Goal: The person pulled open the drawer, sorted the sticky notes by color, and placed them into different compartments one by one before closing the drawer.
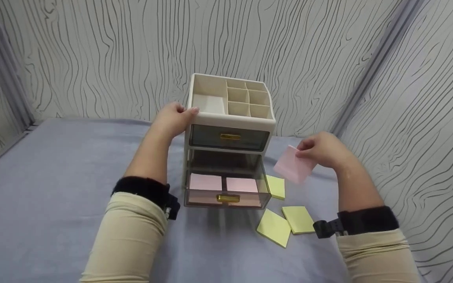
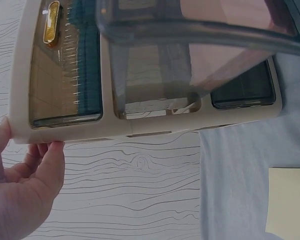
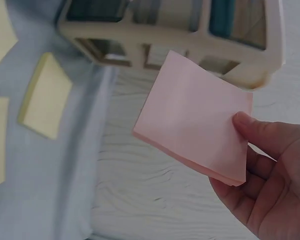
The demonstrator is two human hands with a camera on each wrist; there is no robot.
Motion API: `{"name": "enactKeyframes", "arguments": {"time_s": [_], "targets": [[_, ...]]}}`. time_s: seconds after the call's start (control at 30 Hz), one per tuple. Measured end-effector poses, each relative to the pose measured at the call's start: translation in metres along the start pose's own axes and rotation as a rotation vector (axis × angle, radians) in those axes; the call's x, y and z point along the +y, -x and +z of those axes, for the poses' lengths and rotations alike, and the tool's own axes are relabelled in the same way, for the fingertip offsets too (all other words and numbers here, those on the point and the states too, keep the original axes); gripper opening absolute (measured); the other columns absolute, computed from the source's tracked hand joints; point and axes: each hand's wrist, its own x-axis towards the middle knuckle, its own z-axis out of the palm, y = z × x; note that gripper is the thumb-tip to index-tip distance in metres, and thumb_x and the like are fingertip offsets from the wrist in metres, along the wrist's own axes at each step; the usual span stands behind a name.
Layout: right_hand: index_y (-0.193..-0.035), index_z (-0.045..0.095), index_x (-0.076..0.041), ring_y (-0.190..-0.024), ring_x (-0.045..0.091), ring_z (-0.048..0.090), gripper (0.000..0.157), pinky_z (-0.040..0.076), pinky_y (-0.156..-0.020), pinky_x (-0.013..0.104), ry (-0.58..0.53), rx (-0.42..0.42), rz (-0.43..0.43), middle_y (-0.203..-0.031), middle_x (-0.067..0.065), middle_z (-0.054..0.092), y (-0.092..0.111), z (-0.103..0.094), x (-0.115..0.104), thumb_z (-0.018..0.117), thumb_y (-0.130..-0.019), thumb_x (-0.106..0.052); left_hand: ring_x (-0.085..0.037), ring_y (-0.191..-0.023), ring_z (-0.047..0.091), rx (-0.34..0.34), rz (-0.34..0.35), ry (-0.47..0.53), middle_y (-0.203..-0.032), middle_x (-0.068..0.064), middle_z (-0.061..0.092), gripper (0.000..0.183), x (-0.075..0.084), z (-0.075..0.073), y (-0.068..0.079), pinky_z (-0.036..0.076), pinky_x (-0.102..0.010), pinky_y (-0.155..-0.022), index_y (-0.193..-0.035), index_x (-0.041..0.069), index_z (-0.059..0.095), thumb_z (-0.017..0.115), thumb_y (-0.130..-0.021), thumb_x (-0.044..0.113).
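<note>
My left hand [image 1: 173, 120] grips the upper left edge of a cream desktop drawer organizer [image 1: 236, 120], thumb at the rim and fingers along its side, as the left wrist view also shows. Its middle smoky clear drawer [image 1: 266, 192] is pulled out. Inside lie two pink sticky note pads [image 1: 205, 182] side by side. To the right of the organizer, my right hand [image 1: 325, 149] pinches another pink sticky note pad [image 3: 195, 117] by one edge, thumb on its face and fingers beneath. This pad is raised and tilted, apart from the drawer.
Three yellow sticky note pads [image 1: 274, 228] lie on the blue-grey cloth [image 1: 53, 196] at the organizer's right. The organizer's upper drawer [image 1: 228, 138] is closed, with open compartments [image 1: 249, 96] on top. Wood-grain patterned walls [image 1: 104, 51] stand behind and on both sides.
</note>
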Motion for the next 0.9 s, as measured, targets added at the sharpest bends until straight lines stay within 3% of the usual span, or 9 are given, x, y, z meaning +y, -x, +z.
{"name": "enactKeyframes", "arguments": {"time_s": [0.27, 0.47, 0.6, 0.9], "targets": [[-0.086, 0.07, -0.007, -0.071, 0.018, 0.055, 0.009, 0.045, -0.064, 0.029, -0.017, 0.032, -0.129, -0.079, 0.005, 0.064, 0.002, -0.003, -0.045, 0.065, -0.084, -0.014, -0.025, -0.108, 0.051, 0.004, -0.019, 0.021, -0.116, -0.01, 0.054, 0.053, -0.001, 0.001, 0.0, 0.04, -0.044, -0.093, -0.125, 0.008, 0.047, 0.049, -0.09, 0.048], [-0.085, 0.068, -0.006, -0.073, 0.017, 0.055, 0.008, 0.047, -0.065, 0.029, -0.055, 0.032, -0.218, -0.079, 0.005, 0.064, -0.003, 0.013, -0.069, 0.064, -0.085, -0.013, -0.025, -0.108, 0.051, 0.0, -0.01, 0.043, -0.116, -0.01, 0.055, 0.051, 0.0, 0.001, 0.001, 0.04, -0.044, -0.093, -0.124, 0.008, 0.048, 0.05, -0.09, 0.046], [-0.083, 0.068, -0.007, -0.069, 0.015, 0.053, 0.008, 0.045, -0.063, 0.028, -0.001, 0.025, -0.304, -0.075, 0.002, 0.061, -0.008, 0.026, -0.081, 0.063, -0.085, -0.012, -0.025, -0.107, 0.051, -0.005, 0.004, 0.037, -0.116, -0.01, 0.054, 0.049, 0.0, 0.001, 0.001, 0.04, -0.043, -0.093, -0.121, 0.007, 0.049, 0.05, -0.091, 0.045], [-0.077, 0.068, -0.009, -0.063, 0.013, 0.049, 0.009, 0.042, -0.057, 0.026, 0.089, -0.115, -0.355, -0.071, -0.002, 0.059, -0.013, 0.048, -0.091, 0.063, -0.084, -0.012, -0.026, -0.105, 0.051, -0.007, 0.032, 0.028, -0.115, -0.012, 0.055, 0.048, 0.0, -0.001, 0.0, 0.041, -0.041, -0.091, -0.119, 0.004, 0.05, 0.051, -0.091, 0.044]]}}
